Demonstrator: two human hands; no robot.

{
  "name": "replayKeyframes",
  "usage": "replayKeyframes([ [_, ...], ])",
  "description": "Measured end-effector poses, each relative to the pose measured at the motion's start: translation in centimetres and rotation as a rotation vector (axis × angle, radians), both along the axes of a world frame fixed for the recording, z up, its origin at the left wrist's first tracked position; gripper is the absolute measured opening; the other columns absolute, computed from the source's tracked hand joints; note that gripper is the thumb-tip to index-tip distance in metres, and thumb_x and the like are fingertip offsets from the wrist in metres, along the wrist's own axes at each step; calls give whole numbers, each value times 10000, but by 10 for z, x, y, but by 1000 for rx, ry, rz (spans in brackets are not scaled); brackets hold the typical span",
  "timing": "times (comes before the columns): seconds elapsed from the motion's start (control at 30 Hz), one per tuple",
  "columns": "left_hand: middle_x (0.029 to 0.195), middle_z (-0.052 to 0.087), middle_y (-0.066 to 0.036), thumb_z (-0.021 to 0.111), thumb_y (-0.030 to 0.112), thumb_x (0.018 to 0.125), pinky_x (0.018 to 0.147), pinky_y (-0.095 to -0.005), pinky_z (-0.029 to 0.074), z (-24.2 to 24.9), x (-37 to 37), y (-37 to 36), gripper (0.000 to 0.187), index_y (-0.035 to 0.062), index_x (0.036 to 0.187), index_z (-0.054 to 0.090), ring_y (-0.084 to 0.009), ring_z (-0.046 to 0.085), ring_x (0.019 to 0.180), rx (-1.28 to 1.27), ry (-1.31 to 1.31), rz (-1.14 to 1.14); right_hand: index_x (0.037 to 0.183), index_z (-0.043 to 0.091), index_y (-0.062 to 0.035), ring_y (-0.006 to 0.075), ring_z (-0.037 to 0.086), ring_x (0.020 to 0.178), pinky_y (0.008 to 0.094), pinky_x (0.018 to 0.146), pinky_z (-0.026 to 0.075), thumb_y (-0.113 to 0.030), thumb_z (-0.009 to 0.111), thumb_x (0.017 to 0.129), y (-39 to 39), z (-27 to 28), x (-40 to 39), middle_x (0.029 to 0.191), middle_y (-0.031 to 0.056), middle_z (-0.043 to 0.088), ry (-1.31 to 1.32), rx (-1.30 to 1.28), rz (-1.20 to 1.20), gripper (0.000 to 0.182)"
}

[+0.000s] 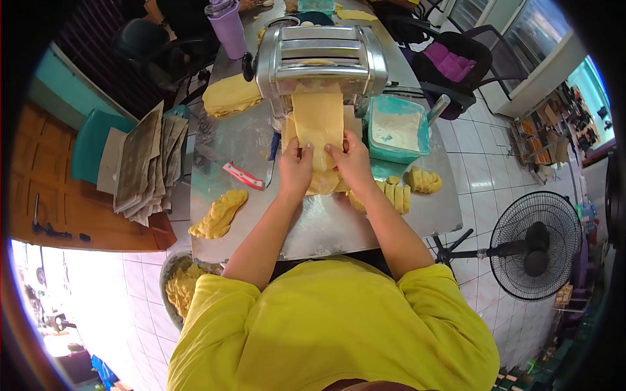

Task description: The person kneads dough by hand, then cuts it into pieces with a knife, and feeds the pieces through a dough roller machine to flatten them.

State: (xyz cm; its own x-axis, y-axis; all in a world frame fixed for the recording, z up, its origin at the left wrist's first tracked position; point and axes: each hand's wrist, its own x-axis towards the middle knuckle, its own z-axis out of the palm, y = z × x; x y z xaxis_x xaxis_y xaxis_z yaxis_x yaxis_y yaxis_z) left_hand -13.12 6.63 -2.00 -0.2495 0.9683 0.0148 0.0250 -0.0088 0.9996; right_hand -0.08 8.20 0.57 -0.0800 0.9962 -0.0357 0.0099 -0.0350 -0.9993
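A flat yellow dough sheet [318, 120] hangs from the front of a silver rolling machine [319, 55]. My left hand [297, 166] pinches the sheet's left edge, thumb on top. On its right edge my right hand [352, 161] grips it the same way. Below my hands, the sheet's lower part lies folded on the metal table [261, 225]. Cut dough pieces [394, 195] sit beside my right forearm, with another dough lump [424, 180] farther right. A red-handled knife [244, 176] and a dough lump [219, 214] rest left of my left hand.
Stacked dough sheets [231, 96] lie left of the machine, near a purple tumbler [227, 29]. A teal tub of flour [398, 129] stands to the right. A fan [536, 246] is beyond the table's right edge; a dough bowl [171, 309] sits low left. Other people are partly visible at the far end.
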Motion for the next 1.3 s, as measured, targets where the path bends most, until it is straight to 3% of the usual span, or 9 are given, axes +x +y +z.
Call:
replayKeyframes([
  [0.07,931,629,-66,522,77,915,687,-248,470,-11,2,-1,280,-44,1168,507,-92,572,783,29,168,24,1139,507,50,234,652,816,334,716,507,-74,631,818,-1,-17,0,929,172,661,-85,65,-37,366],
  [0.13,840,633,-243,532,97,866,645,-361,490,-16,4,-3,426,53,1287,479,-306,645,701,207,314,157,1199,491,8,265,663,764,333,665,507,-72,635,814,-3,-22,-4,941,178,664,-394,295,-116,418],
  [0.17,840,633,-243,532,97,866,645,-361,490,-20,5,-4,426,53,1287,479,-306,645,701,202,313,138,1301,402,-4,368,646,817,380,697,501,-66,627,807,-6,-24,-2,960,246,634,-419,296,-87,547],
  [0.3,843,630,-264,506,44,831,658,-420,493,10,6,-19,535,110,1355,420,-376,633,719,181,475,104,1417,178,-58,466,591,757,515,683,462,-96,589,826,-16,-24,-2,846,307,605,-449,319,-46,721],
  [0.53,815,622,-260,477,50,816,633,-436,482,-1,-6,-20,535,131,1344,454,-359,622,657,115,722,-66,1408,240,-39,446,598,726,503,670,473,-91,598,810,-34,-19,-1,780,260,620,-590,299,-20,699],
  [0.63,774,620,-249,456,72,821,627,-437,481,1,-7,-21,516,129,1333,472,-356,612,635,93,782,-101,1331,360,22,412,586,599,495,577,467,-84,582,802,-30,-32,-4,649,244,587,-616,469,-33,583],
  [0.97,734,606,-265,458,89,817,645,-468,479,9,-4,-32,523,109,1339,450,-387,607,645,-16,875,-120,1285,369,113,404,583,575,483,560,469,-102,568,814,-39,-32,-2,634,227,591,-673,412,39,554],
  [1.17,755,613,-254,462,92,819,665,-489,473,9,-8,-38,547,165,1361,426,-394,608,677,-70,898,-191,1253,439,54,370,605,657,456,582,482,-124,584,821,-50,-12,4,717,210,608,-803,396,142,490],
  [1.3,751,620,-222,511,132,835,659,-474,471,11,-8,-46,547,193,1370,419,-371,609,674,-52,925,-239,1175,518,-22,338,597,753,427,644,490,-174,619,817,-61,6,41,789,178,591,-840,596,-51,402],
])
